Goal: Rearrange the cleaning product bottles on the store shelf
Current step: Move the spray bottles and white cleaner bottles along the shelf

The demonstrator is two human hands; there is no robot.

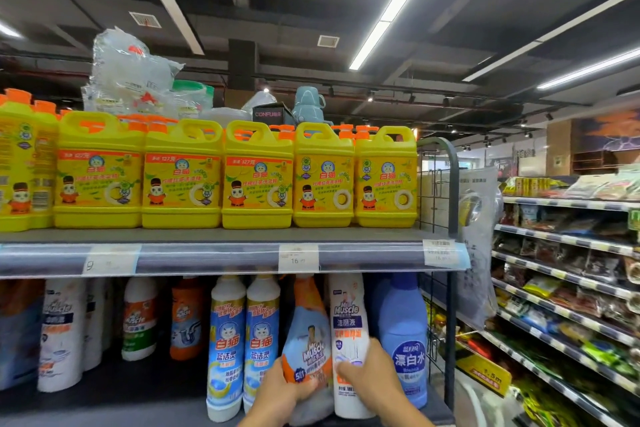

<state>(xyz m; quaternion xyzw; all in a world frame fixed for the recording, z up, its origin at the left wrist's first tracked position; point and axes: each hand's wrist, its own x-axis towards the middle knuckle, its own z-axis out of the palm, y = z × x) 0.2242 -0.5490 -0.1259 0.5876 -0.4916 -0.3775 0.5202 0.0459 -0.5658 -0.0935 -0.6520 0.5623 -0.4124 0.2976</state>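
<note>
By the left hand [280,392] the tilted spray bottle [306,333] is gripped near its base; by the right hand [370,381] the white bottle [348,319] touching it is held, both at the lower shelf [121,402] front. If these are swung carelessly, the blue bleach bottle [405,333] just beside could be knocked off.

Jugs [258,180]: yellow, orange caps, orange-banded labels with a cartoon cat.
Spray bottle [306,333]: orange top, pale blue label.
Toilet cleaner [348,322]: white, dark blue band.
Bleach [403,333]: light blue, darker blue lettering patch.
Twin bottles [227,333]: white, blue-and-yellow labels, red lettering.
Shelf [207,236]: grey.
</note>
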